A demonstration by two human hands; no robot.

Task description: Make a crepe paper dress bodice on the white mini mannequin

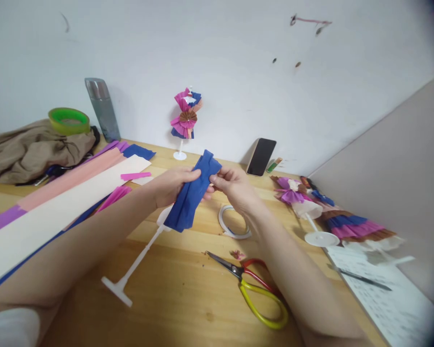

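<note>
The left hand (170,185) and right hand (235,187) are pinching a folded blue strip (188,203) between thumbs and fingers, holding it over the white stand (142,257) lying on the wooden table (183,303)

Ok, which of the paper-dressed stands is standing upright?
The dressed stand at the back, brown rosette at its middle; the purple-topped one and long-skirted one at right lie down.

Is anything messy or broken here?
Yes: the wall above the phone has dark spots and a pinkish streak, so it looks marked or damaged. A small pink scrap lies loose beside the scissors.
</note>
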